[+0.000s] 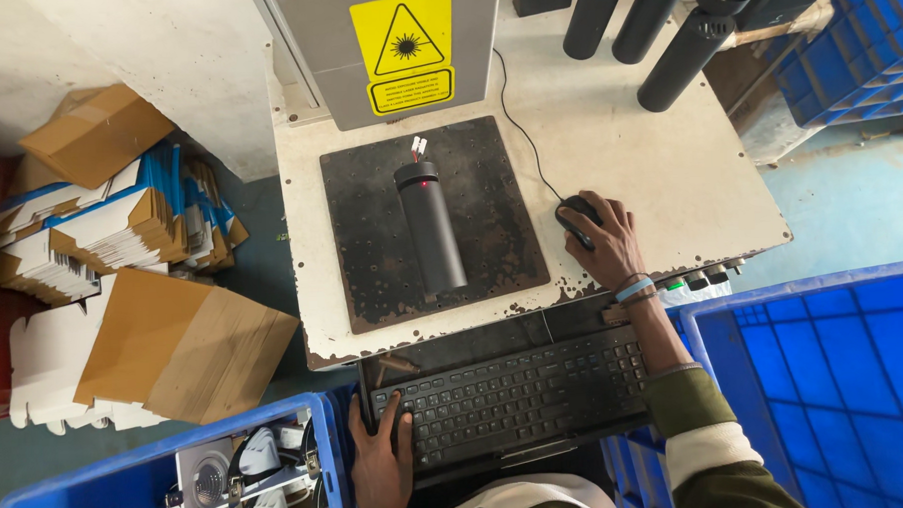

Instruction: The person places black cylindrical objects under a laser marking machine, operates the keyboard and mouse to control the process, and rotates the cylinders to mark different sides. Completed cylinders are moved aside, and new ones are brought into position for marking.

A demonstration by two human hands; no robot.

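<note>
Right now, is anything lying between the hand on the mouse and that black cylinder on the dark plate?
Nothing visible does. The right hand rests on the mouse; between it and the black cylinder lie only bare white table and dark plate. The mouse cable runs behind that gap.

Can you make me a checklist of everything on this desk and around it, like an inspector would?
Surface: white worn table, paint chipped along the front edge, with a dark metal plate on it.
Job's things: black cylinder lying on the plate, small wires at its far end, a red dot on it.
Clutter: more black cylinders at the table's far right.
Hands: right hand on the black mouse; left hand on the black keyboard.
Cables: mouse cable runs back across the table.
Surroundings: blue crates, folded cardboard stacks, grey machine with yellow warning sticker.
</note>
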